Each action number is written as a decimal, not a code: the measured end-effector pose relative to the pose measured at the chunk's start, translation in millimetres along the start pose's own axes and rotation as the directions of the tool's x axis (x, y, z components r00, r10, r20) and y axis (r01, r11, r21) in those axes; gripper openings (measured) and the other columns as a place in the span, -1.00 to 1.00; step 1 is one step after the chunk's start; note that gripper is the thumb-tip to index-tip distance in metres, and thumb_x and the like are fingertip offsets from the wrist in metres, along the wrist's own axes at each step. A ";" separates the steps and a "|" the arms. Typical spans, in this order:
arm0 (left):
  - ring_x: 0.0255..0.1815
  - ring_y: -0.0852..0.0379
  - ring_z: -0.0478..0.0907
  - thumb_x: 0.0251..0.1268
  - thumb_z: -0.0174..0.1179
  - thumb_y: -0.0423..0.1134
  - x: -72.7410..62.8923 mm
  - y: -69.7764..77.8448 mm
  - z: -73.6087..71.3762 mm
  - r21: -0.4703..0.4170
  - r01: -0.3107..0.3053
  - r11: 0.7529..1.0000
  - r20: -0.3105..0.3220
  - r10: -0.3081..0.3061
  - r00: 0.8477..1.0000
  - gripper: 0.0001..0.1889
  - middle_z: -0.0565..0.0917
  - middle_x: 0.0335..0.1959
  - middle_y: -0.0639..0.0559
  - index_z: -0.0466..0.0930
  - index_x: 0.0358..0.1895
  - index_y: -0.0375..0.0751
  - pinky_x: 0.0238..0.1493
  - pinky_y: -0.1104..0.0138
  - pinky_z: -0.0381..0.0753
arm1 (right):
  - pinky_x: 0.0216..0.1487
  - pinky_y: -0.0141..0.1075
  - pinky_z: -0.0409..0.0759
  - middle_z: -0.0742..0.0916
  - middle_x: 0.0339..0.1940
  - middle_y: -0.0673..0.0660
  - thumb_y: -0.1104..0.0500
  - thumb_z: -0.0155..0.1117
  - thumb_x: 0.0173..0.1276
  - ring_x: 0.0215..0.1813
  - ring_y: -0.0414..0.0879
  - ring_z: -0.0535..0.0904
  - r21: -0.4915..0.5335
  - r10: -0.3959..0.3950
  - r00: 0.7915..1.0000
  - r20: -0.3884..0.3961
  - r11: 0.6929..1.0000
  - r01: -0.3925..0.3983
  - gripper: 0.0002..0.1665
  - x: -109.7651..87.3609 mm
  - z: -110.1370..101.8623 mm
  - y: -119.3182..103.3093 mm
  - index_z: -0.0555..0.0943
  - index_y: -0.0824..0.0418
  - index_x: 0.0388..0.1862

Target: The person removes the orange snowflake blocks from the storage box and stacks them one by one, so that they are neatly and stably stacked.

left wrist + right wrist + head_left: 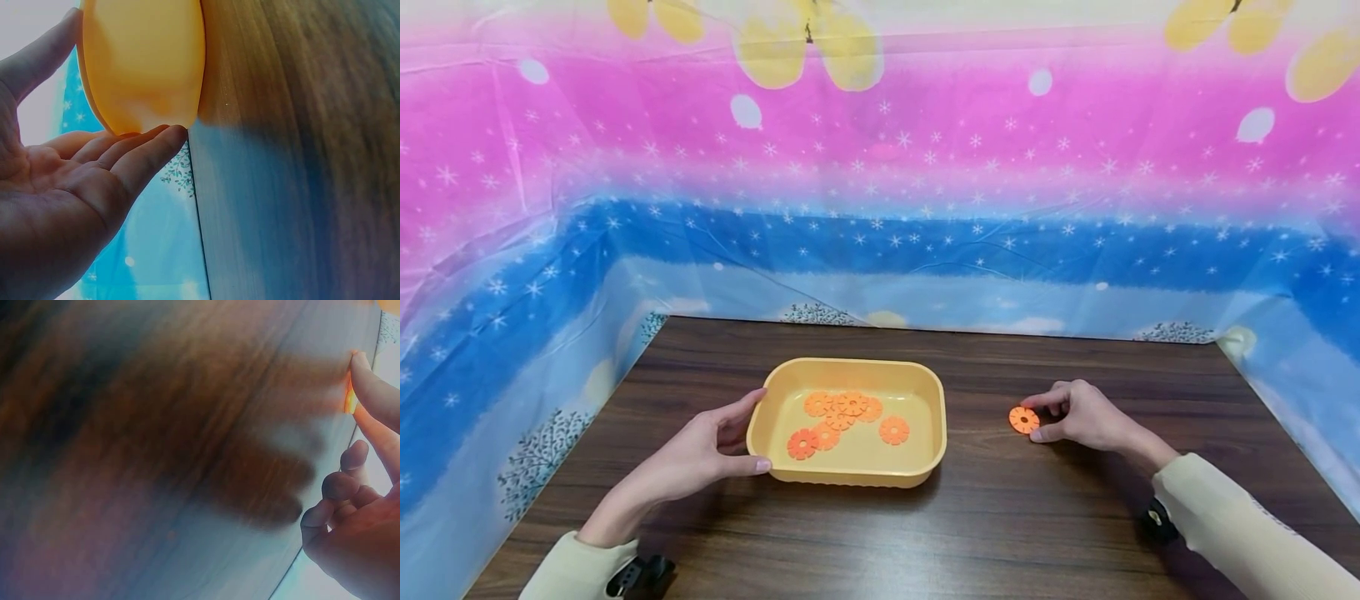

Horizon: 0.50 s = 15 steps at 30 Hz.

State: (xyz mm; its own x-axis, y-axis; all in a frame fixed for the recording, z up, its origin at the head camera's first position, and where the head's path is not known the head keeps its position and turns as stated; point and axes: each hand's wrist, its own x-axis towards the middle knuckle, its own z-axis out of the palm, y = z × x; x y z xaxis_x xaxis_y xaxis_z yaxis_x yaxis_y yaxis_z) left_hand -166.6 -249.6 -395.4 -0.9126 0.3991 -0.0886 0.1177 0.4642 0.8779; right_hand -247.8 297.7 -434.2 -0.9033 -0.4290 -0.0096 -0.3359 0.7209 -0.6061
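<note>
A yellow plastic bin [850, 479] stands on the table. Several orange, notched interlocking discs lie in it, among them a single disc [894, 431] at the right and a redder one [802, 444] at the left front. My left hand [700, 450] holds the bin's left end, its thumb at the near corner and its fingers at the far one. In the left wrist view those fingers [140, 159] touch the bin's wall [147, 69]. To the right of the bin, my right hand [1086, 421] pinches an orange interlocking disc [1018, 422] by its edge, between thumb and index finger.
The dark wood-grain table [880, 533] carries the bin. A pink and blue patterned cloth [880, 242] hangs along the table's back and sides. Each wrist wears a black strap, such as the left one [640, 575].
</note>
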 end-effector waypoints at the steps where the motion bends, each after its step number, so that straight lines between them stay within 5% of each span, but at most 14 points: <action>1: 0.56 -0.29 0.27 0.29 0.49 -0.22 0.1 0.1 -0.1 0.001 -0.001 1.000 0.000 0.001 1.000 0.06 0.15 0.64 -0.37 -0.06 0.68 -0.36 0.30 0.11 0.60 | -0.38 -0.30 0.27 0.57 -0.38 0.04 0.07 0.67 0.18 -0.35 -0.07 0.33 -0.004 0.000 1.000 -0.001 1.000 0.000 -0.45 0.0 -0.2 0.4 0.79 0.16 0.16; 15: 0.56 -0.30 0.28 0.29 0.49 -0.22 -0.4 0.7 0.2 -0.002 0.002 1.000 0.002 -0.002 1.000 0.06 0.15 0.63 -0.37 -0.06 0.68 -0.36 0.29 0.11 0.61 | -0.38 -0.30 0.27 0.56 -0.39 0.04 0.06 0.67 0.17 -0.36 -0.08 0.33 -0.012 -0.003 1.000 -0.003 1.000 0.003 -0.46 -0.2 -0.6 1.9 0.79 0.15 0.14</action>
State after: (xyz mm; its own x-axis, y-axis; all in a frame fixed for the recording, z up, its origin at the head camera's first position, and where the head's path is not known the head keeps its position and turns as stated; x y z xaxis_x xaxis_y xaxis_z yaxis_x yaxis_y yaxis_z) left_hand -166.1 -249.3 -394.8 -0.9120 0.3998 -0.0919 0.1145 0.4633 0.8788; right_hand -248.4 299.5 -434.9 -0.9032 -0.4292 -0.0055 -0.3414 0.7262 -0.5968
